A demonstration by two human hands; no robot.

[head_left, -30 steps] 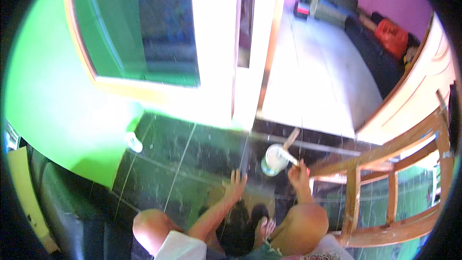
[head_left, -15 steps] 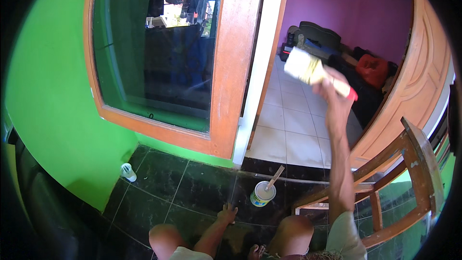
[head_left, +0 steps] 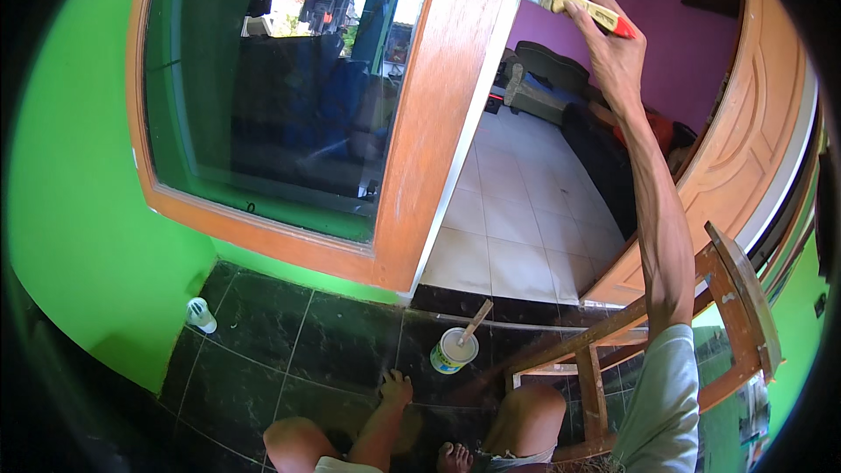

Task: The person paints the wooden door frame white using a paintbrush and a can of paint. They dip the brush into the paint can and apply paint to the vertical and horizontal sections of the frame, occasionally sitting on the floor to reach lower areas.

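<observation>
My right hand (head_left: 618, 60) is raised high, closed around the handle of a flat paintbrush (head_left: 574, 4) with a red handle end. The pale bristles point left, against or very close to the white edge of the door frame (head_left: 477, 114). Low down, my left hand (head_left: 396, 388) rests on the dark floor tiles (head_left: 337, 333), fingers stretched out and holding nothing. Just right of it stands an open paint can (head_left: 455, 352) of whitish paint, with a wooden stick (head_left: 476, 320) leaning out of it.
A wooden chair (head_left: 745, 315) lies tipped at the right, by the open door (head_left: 745, 140). Left of the doorway is an orange window frame (head_left: 399, 236). A clear plastic cup (head_left: 201, 315) lies by the green wall (head_left: 70, 166). A sofa (head_left: 543, 88) stands inside the room.
My right hand has lifted the paintbrush up from in front of the doorway to the upper door frame. My left hand stays on the floor. The view has shifted slightly.
</observation>
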